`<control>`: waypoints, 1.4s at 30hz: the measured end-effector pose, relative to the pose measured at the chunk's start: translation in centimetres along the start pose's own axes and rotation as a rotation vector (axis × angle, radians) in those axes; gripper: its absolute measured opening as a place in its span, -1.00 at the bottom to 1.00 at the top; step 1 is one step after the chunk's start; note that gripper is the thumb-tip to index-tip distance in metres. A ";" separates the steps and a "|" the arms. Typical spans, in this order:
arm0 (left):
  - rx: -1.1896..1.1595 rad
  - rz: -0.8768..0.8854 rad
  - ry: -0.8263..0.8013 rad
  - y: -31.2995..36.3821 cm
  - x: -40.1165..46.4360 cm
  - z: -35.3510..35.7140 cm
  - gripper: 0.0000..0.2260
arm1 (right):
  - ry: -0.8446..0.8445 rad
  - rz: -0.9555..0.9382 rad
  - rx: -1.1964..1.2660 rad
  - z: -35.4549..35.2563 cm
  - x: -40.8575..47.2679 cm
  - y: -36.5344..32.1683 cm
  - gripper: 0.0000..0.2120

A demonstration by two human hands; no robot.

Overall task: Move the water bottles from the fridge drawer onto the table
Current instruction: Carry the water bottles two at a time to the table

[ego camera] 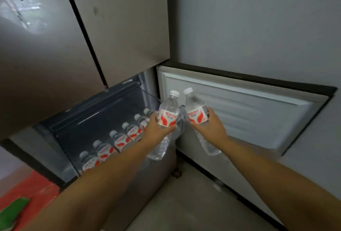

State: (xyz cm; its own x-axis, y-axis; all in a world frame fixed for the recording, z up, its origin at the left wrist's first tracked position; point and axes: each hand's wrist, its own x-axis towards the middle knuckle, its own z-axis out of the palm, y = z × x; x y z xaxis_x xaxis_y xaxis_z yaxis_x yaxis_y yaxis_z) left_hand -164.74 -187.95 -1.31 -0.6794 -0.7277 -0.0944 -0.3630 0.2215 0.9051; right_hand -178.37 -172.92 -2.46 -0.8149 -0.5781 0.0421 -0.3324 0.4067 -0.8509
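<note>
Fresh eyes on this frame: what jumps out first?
Two clear water bottles with red-and-white labels, held side by side at centre frame: the left hand grips the left bottle, the right hand grips the right bottle, both caps up. Below and left of them, a row of matching bottles lies in the open fridge drawer. The open lower door shows its white inner panel on the right.

The lower halves of the drawer bottles point(120, 140) are hidden by the left forearm point(103, 175); the green object point(13, 210) at eight o'clock is cut off by the edge.
</note>
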 end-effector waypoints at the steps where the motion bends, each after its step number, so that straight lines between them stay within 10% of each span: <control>1: 0.040 0.045 -0.046 -0.3 -0.5 0.3 -0.43 | 0.029 0.033 -0.010 -0.1 -1.3 0.9 -0.38; 18: 0.260 0.286 -0.673 2.4 -14.3 19.5 -0.46 | 0.622 0.583 -0.066 -14.0 -27.4 12.5 -0.30; 42: 0.350 0.708 -1.433 10.1 -57.6 50.0 -0.41 | 1.420 1.034 0.112 -33.1 -71.0 22.7 -0.34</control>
State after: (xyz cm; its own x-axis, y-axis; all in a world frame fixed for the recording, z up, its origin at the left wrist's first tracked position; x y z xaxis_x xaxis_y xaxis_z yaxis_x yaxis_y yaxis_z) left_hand -161.19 -111.33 -7.48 -0.6933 0.6947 -0.1916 0.2777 0.5028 0.8186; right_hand -143.74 -99.20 -7.42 -0.4174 0.8948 -0.1585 0.5229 0.0938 -0.8472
